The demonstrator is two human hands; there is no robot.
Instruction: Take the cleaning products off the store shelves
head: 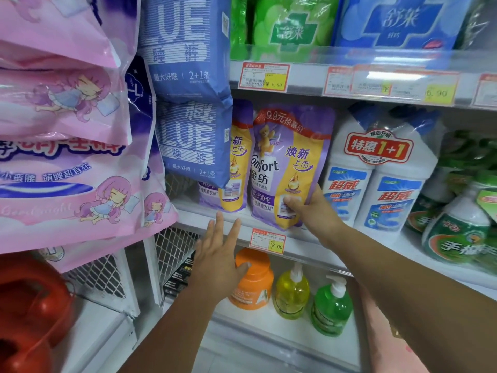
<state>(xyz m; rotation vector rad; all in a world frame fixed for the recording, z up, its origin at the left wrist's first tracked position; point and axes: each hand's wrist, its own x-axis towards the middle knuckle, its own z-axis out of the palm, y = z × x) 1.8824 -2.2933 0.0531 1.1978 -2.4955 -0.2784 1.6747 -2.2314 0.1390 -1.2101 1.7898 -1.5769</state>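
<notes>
The pouch (285, 162) stood at the centre of the frame, on the middle shelf (317, 246), between a second pouch (236, 162) on its left and the white bottles (376, 184) on its right. The right hand (312, 211) grasped its lower right corner, thumb flat on the printed front and fingers tucked behind. The left hand (217, 254) was released, fingers straight and spread, holding nothing; it hung just below the shelf edge, in front of the orange bottle (255, 284) at lower centre.

It looked like a soft refill bag of liquid: probably heavy for its size, floppy, with the weight low and a glossy film that could slip. A pinch at one corner would likely let the top fold over, so the free hand seemed best placed under the base, or around the opposite side.

The pouch was upright, its long axis close to vertical, its label facing the camera and its top seal toward the upper shelf. Whether its base touched the shelf or was already lifted could not be told.
</notes>
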